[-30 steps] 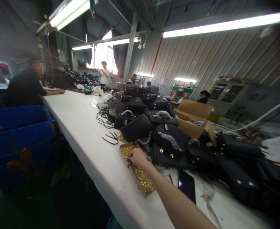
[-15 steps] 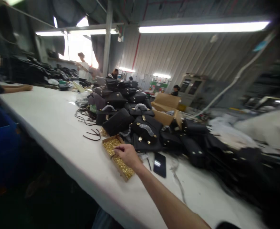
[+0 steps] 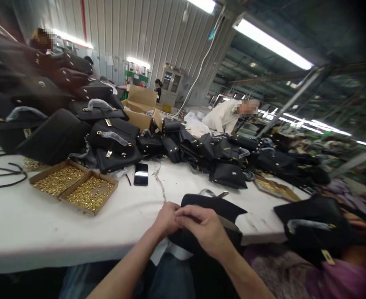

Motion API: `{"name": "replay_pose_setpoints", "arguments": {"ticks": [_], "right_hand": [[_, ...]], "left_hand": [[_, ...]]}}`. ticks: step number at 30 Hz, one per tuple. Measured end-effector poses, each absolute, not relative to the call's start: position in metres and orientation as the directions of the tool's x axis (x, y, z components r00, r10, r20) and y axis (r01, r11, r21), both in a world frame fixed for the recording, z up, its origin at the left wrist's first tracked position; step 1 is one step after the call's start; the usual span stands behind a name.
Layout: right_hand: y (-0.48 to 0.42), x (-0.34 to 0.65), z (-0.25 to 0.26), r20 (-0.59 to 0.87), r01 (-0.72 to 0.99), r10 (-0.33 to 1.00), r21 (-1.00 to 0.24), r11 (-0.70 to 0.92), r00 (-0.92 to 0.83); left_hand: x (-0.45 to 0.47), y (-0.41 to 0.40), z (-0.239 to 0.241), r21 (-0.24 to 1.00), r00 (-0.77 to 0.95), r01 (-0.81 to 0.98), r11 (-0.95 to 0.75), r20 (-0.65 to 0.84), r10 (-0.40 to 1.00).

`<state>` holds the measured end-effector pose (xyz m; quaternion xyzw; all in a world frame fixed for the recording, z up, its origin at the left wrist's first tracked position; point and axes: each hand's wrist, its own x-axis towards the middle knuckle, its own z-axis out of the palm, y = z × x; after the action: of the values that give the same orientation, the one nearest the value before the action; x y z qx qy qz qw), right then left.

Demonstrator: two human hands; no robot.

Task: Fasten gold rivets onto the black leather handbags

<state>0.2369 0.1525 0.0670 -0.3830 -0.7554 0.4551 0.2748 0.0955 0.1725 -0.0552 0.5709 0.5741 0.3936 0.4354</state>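
My left hand (image 3: 166,219) and my right hand (image 3: 207,229) meet at the near edge of the white table (image 3: 20,224), over a black handbag (image 3: 212,207) that hangs partly off the edge. Fingers of both hands are curled and pressed together at one spot on the bag; what they pinch is too small to make out. A shallow cardboard tray (image 3: 73,182) with two compartments of small gold fittings lies to the left, apart from my hands.
A black phone (image 3: 141,174) lies on the table beyond my hands. Stacks of black handbags (image 3: 77,120) fill the back left and middle, with an open cardboard box (image 3: 141,109) behind. A person in white (image 3: 224,116) bends over the far side. Loose dark straps (image 3: 5,174) lie at left.
The view swung right. My left hand left the tray of gold fittings and came back to the near table edge, where it now meets my right hand on a black bag.
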Motion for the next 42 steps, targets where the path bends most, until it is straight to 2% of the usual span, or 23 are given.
{"name": "replay_pose_setpoints", "arguments": {"ticks": [3, 6, 11, 16, 20, 31, 38, 42], "right_hand": [[0.186, 0.281, 0.064, 0.041, 0.534, 0.829, -0.747, 0.396, -0.558], [0.210, 0.299, 0.059, 0.063, 0.626, 0.804, -0.592, 0.507, -0.591], [0.219, 0.296, 0.042, 0.078, 0.603, 0.706, -0.459, 0.653, -0.704], [0.210, 0.294, 0.020, 0.140, 0.624, 0.701, -0.358, 0.695, -0.700], [0.208, 0.296, 0.014, 0.181, 0.627, 0.709, -0.356, 0.693, -0.681], [0.216, 0.295, 0.004, 0.175, 0.609, 0.689, -0.351, 0.711, -0.703], [0.218, 0.302, 0.000, 0.213, 0.522, 0.643, -0.427, 0.738, -0.735], [0.221, 0.301, -0.002, 0.210, 0.530, 0.668, -0.463, 0.711, -0.714]], "left_hand": [[0.098, 0.176, -0.058, 0.950, 0.004, 0.313, 0.001, -0.003, 1.000], [0.101, 0.177, -0.059, 0.948, -0.005, 0.318, -0.030, 0.033, 0.999], [0.102, 0.174, -0.062, 0.943, -0.018, 0.328, -0.047, 0.056, 0.998], [0.103, 0.174, -0.065, 0.937, -0.017, 0.347, -0.037, 0.046, 0.999], [0.104, 0.176, -0.066, 0.928, -0.021, 0.371, -0.022, 0.032, 0.999], [0.101, 0.175, -0.063, 0.912, -0.049, 0.410, 0.006, 0.016, 0.999], [0.100, 0.173, -0.061, 0.910, -0.054, 0.414, 0.007, 0.016, 0.998], [0.100, 0.174, -0.061, 0.912, -0.051, 0.411, 0.002, 0.021, 0.998]]}}
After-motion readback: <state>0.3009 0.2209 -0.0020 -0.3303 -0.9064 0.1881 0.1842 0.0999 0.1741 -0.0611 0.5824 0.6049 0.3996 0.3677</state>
